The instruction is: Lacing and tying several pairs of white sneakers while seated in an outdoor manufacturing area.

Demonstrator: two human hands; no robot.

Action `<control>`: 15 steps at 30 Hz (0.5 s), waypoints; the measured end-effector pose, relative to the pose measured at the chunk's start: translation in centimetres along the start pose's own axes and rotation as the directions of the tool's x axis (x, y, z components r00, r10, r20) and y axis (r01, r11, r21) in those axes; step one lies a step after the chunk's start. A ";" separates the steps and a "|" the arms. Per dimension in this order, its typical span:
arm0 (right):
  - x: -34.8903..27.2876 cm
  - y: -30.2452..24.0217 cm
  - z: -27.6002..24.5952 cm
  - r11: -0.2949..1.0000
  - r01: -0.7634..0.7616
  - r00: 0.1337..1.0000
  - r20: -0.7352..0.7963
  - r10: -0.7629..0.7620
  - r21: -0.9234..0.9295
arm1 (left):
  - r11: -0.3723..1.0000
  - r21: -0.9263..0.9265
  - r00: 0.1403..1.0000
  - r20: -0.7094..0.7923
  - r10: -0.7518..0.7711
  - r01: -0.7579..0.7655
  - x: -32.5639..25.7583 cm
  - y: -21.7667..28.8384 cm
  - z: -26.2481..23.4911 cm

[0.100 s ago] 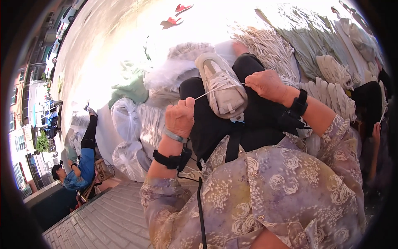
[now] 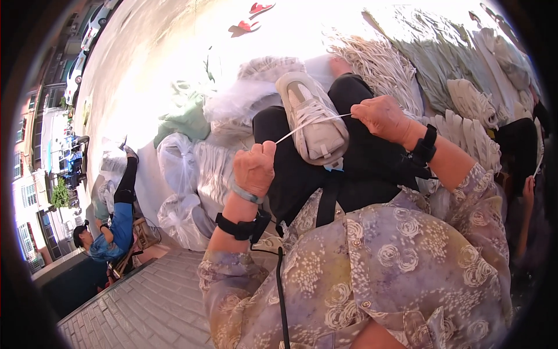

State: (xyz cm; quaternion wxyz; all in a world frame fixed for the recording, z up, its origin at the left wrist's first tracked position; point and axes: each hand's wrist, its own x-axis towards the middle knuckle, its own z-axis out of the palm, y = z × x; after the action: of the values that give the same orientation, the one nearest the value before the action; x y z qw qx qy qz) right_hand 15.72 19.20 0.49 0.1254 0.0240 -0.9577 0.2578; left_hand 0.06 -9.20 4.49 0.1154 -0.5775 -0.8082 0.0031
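A beige sneaker (image 2: 317, 131) rests between my thighs, its heel toward me and its toe pointing away. White shoelace (image 2: 305, 124) stretches taut across the shoe's laced opening, from one hand to the other. My left hand (image 2: 254, 168) is a closed fist on the lace's left end, just left of the shoe. On the other side, my right hand (image 2: 381, 119) grips the right end, a little higher and clear of the shoe. Both wrists wear black straps, and the left one also has a grey band.
Clear plastic bags (image 2: 177, 160) of shoes lie to the left. A bundle of cream laces (image 2: 378, 70) and greenish laces (image 2: 436, 64) spread ahead right, near more beige shoes (image 2: 471, 102). Red slippers (image 2: 247, 26) lie far ahead. A seated person (image 2: 116, 232) is at left; another person's arm (image 2: 526, 203) shows right.
Both hands have shifted very slightly to the right in the picture, along with the shoe. The lace stays taut between them.
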 end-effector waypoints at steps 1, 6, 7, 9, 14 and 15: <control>-0.3 0.2 -0.2 1.000 -0.010 1.000 0.004 0.010 -0.007 | 1.000 -0.005 1.000 0.016 0.003 -0.002 -0.3 0.0 -0.2; -0.9 0.5 0.3 0.999 -0.025 1.000 0.002 0.025 0.032 | 0.998 -0.053 1.000 0.014 -0.019 0.020 -1.7 0.1 0.7; -1.1 1.0 0.5 0.998 -0.036 0.999 -0.027 0.037 0.047 | 0.996 -0.082 1.000 0.003 -0.022 0.022 -1.9 0.2 1.0; -1.7 2.5 0.4 0.997 -0.048 0.997 -0.054 0.052 0.060 | 0.993 -0.106 0.998 0.030 -0.047 0.050 -2.9 -0.1 1.6; -7.1 9.6 -3.9 0.975 -0.217 0.976 0.007 0.218 -0.055 | 0.957 -0.107 0.955 0.161 -0.251 0.269 -8.4 -4.5 2.7; -8.1 11.2 -4.6 0.963 -0.246 0.967 0.038 0.252 -0.114 | 0.942 -0.094 0.936 0.177 -0.304 0.323 -10.4 -5.7 2.5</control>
State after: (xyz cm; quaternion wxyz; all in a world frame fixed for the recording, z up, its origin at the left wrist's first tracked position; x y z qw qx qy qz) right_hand 23.36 31.07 -3.15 0.0682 -0.0967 -0.9686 0.2187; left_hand -2.59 -20.51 0.96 0.0140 -0.4448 -0.8953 -0.0184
